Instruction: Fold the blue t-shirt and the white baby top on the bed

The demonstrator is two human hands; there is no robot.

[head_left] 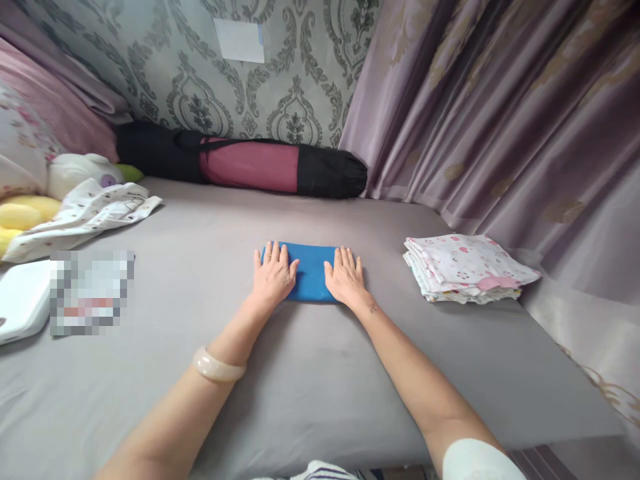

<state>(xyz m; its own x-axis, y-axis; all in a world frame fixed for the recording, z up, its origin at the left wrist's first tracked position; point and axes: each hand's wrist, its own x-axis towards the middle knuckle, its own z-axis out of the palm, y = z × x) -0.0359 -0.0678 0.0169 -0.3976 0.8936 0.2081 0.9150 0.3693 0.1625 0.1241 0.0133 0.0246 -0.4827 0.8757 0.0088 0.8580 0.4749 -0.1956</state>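
Note:
A folded blue cloth (313,275) lies flat as a neat rectangle on the grey sheet (320,373). My left hand (274,272) rests palm down on its left end, fingers stretched out and pointing away from me. On the right end lies my right hand (346,275), also flat, with its thumb toward the middle. Between the two hands the blue surface shows smooth. Neither hand is gripping the cloth. The fabric under my palms is hidden.
To the right sits a stack of folded printed cloths (465,263). A long black and dark pink bag (250,163) lies along the wall. At left are a patterned white cloth (100,210), plush toys (83,175), a white case (25,300) and a blurred-out flat item (93,293).

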